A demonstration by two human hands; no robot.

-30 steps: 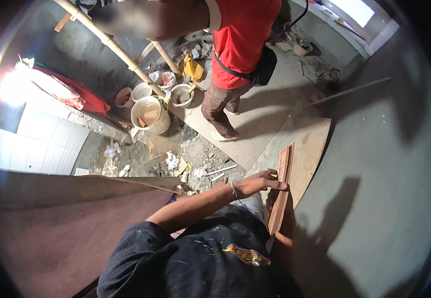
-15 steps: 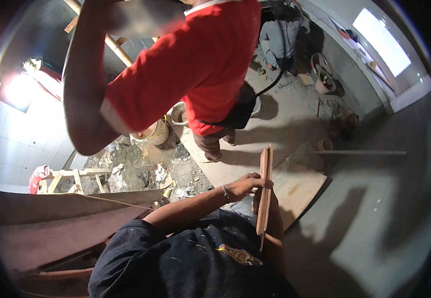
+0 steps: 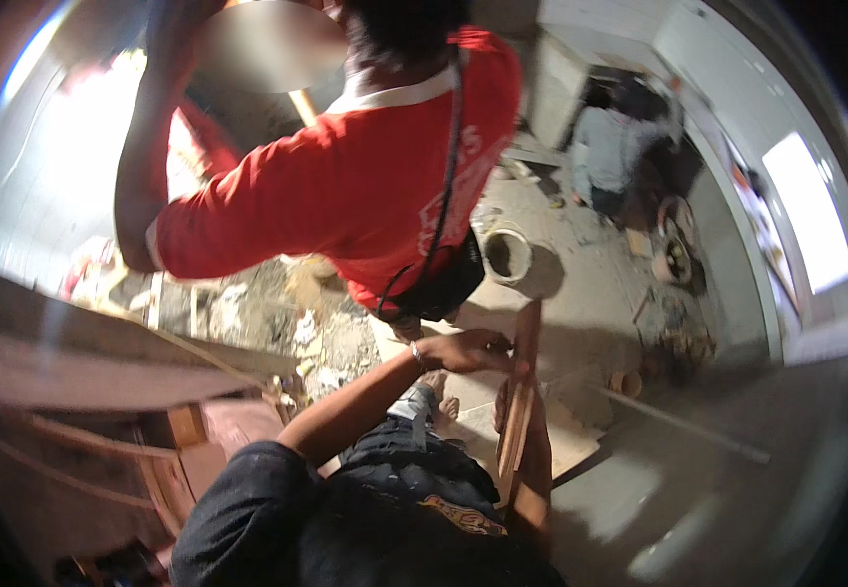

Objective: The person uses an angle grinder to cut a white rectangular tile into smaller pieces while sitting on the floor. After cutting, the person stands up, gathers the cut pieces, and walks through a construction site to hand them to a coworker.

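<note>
Several long, narrow brown wooden strips [image 3: 529, 328] are stacked together in front of my body, pointing away from me. My left hand [image 3: 465, 350], with a bracelet at the wrist, reaches in from the left, its fingers closed on the strips' left edge around mid-length. Lower down, my right hand [image 3: 504, 406] is wrapped round the same strips from beneath and the right. The strips hide part of its palm and fingers.
A person in a red shirt [image 3: 346, 186] stands close ahead, arms raised. Beyond are a bucket [image 3: 507, 256] and a crouching person in grey [image 3: 620, 157]. Rubble [image 3: 336, 338] covers the ground at left. A pale bar [image 3: 683, 426] lies right, near a board [image 3: 576, 426].
My view has shifted, bringing the bucket into clearer sight. The strips have turned to show a broader face, and my left hand has slid toward their edge. The person in red has moved.
</note>
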